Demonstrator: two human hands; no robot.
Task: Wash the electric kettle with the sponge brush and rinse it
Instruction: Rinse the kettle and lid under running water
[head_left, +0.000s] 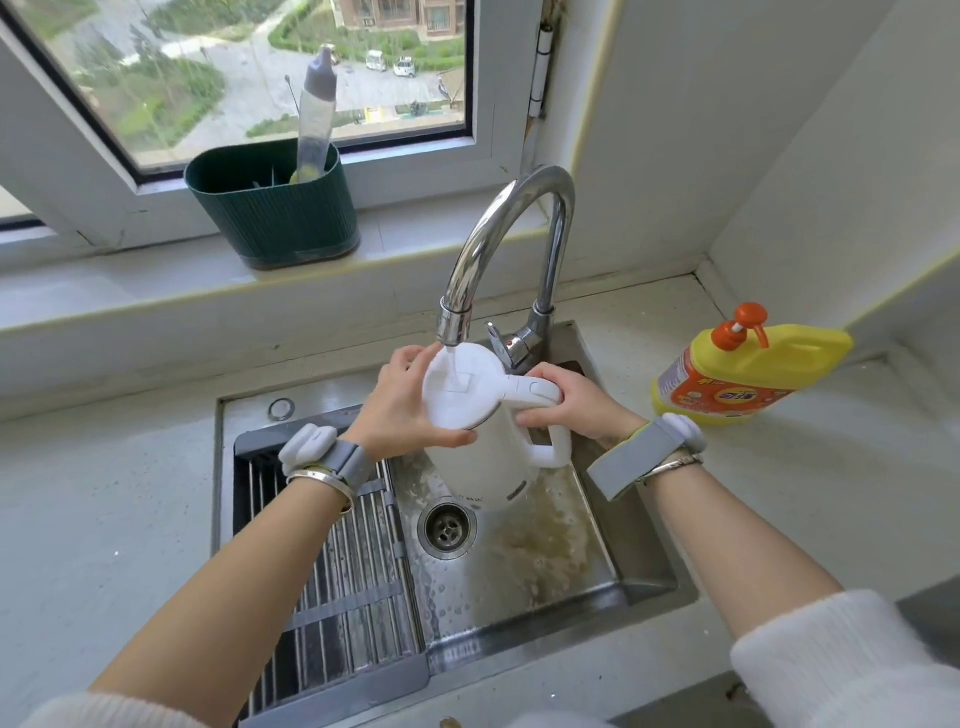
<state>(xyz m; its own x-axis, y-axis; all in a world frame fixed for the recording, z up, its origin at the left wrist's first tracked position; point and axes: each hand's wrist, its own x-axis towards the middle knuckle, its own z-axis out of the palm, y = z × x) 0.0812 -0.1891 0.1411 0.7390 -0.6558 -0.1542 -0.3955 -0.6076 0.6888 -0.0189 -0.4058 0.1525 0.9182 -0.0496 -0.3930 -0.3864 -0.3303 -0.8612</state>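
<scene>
Electric kettle (483, 410) was held upright over the sink (597, 525), closed lid directly under the faucet (511, 249) spout; the stream was landing on the lid. Left hand (402, 402) was wrapped around the lid rim, right hand (569, 400) was clamped on the handle. Sponge brush (314, 114) was parked handle-up in the green caddy (272, 210) on the sill, up-left, well apart. Left hand was judged nearer for the pickup.
</scene>
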